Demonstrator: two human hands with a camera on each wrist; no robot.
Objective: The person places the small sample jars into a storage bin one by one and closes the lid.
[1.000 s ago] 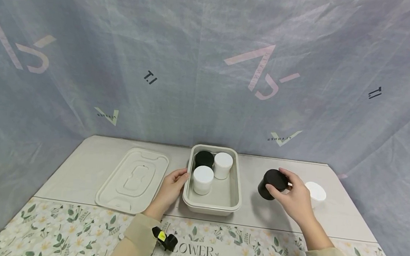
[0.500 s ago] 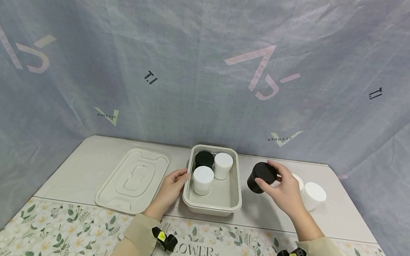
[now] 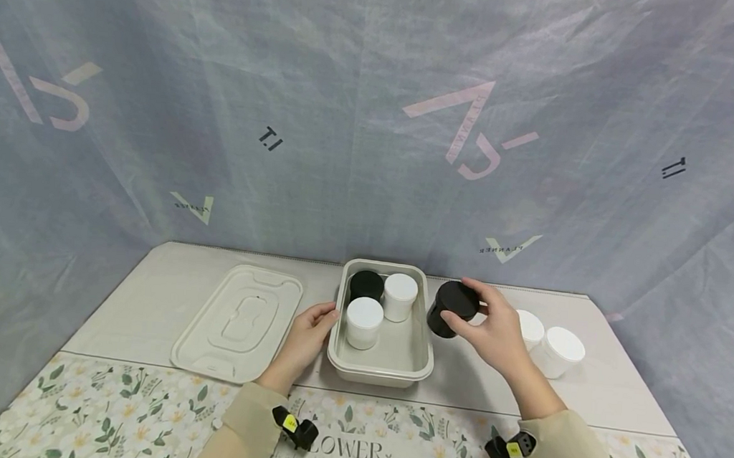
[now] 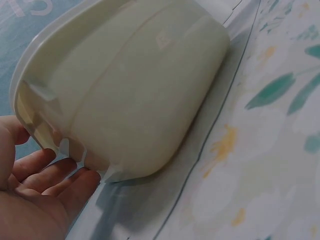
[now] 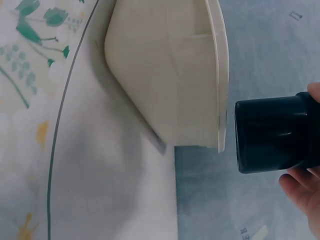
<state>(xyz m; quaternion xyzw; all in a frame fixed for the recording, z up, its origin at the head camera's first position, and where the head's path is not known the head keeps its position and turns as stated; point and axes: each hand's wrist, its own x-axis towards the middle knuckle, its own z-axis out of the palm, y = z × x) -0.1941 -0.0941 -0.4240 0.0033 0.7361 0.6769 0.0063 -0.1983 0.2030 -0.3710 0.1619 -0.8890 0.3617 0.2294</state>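
Observation:
A pale beige plastic bin [image 3: 378,374] sits on the table with one black-lidded jar [image 3: 366,286] and two white-lidded jars, one at the back right [image 3: 400,296] and one nearer [image 3: 364,322]. My left hand [image 3: 304,339] rests at the bin's left side. In the left wrist view its fingertips [image 4: 85,185] touch the outer wall. Between thumb and fingers my right hand [image 3: 495,332] holds a second black jar [image 3: 453,309], tilted, just right of the bin. The right wrist view shows this jar [image 5: 272,134] raised beyond the bin's rim [image 5: 222,90].
The bin's flat beige lid [image 3: 239,323] lies at the left. Two more white-lidded jars stand on the right, one partly behind my right hand [image 3: 529,327] and one farther right [image 3: 561,351]. A floral mat [image 3: 132,412] covers the front, and a grey-blue cloth [image 3: 324,111] hangs behind.
My right hand has carried the black jar leftward and slightly back toward the bin, uncovering more of the white jars behind it. The left hand has stayed in place.

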